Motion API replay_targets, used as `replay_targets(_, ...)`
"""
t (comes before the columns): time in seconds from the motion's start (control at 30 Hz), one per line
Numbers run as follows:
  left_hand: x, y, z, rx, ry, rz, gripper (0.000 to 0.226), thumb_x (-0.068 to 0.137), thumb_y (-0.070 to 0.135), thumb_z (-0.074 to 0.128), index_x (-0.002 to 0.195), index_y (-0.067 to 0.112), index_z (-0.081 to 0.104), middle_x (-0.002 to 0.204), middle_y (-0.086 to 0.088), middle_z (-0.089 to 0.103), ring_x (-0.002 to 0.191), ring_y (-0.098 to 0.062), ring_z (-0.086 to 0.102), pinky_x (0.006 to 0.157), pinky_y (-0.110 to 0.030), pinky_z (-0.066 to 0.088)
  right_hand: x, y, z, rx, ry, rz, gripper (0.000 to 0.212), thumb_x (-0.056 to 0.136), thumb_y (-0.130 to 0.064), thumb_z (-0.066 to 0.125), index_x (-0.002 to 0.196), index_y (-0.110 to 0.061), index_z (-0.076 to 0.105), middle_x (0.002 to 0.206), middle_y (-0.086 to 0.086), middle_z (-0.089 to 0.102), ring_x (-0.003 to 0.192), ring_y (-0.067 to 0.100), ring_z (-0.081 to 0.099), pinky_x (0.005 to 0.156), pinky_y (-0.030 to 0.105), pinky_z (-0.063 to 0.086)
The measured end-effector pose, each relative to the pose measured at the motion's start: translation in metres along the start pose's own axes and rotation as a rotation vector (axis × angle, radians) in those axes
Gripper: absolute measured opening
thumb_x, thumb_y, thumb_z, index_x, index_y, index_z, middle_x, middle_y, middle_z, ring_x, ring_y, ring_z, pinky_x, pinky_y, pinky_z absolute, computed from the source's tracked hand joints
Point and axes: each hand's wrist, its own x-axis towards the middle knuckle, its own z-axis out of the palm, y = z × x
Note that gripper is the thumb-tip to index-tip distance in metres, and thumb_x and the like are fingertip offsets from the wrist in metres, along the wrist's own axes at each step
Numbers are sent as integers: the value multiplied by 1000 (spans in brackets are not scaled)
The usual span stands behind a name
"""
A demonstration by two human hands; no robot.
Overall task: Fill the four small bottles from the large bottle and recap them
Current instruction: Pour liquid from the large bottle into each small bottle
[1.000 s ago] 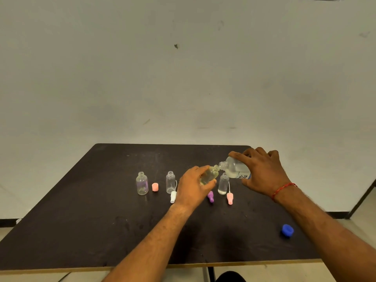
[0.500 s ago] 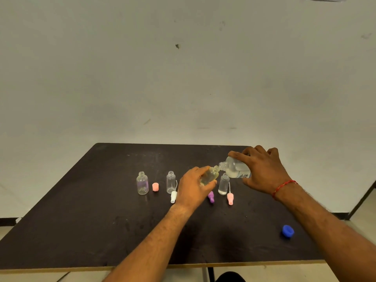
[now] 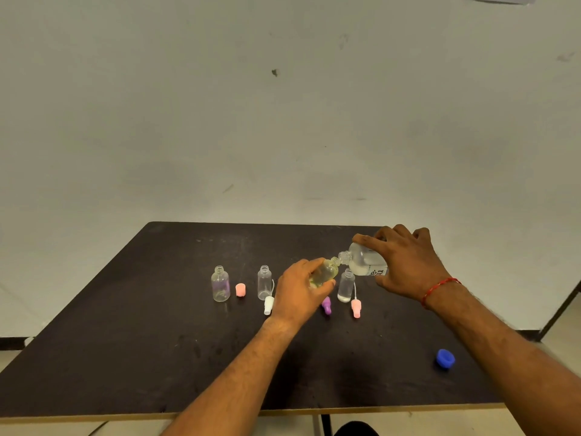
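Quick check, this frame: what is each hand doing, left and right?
Left hand: grips a tilted small bottle.
Right hand: grips the tipped large bottle, neck at the small bottle's mouth.

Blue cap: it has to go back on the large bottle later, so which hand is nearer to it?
Right. The right hand, gripping the large bottle, is behind the blue cap and slightly left; the left hand, holding a small bottle, is much farther left.

The table (image 3: 157, 341) has a dark, matt, scuffed top with a pale, wood-like front edge. The large bottle (image 3: 361, 262) and each small bottle (image 3: 327, 272) look clear and glossy. The blue cap (image 3: 445, 358) looks like smooth opaque plastic, and the wrist band (image 3: 440, 289) is red thread.
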Motion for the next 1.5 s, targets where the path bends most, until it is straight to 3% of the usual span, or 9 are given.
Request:
replay_targets(0.77,-1,0,2,-4,1,-21,46,87,38,77,131,29,66,109,13,67,99,-6,62,92,-31,56,0,-1,-9,-7,-10,-10,81,78,-46,67,146,-47,24,126,-5,49,117,19,43,91,39,31)
replay_targets(1.1,-3,3,1,-31,7,-6,37,86,32,76,123,30,70,103,10,69,95,-6,63,89,-36,57,0,-1,-7,-22,-13,-22,81,78,-48,68,146,-47,24,125,-5,49,116,19,44,90,39,32)
replay_targets(1.5,-3,1,2,-29,2,-17,45,86,35,78,129,28,68,108,13,68,100,-3,63,92,-31,56,1,-1,-8,-21,-2,-25,80,76,-47,70,145,-47,29,124,-4,51,114,21,46,87,39,31)
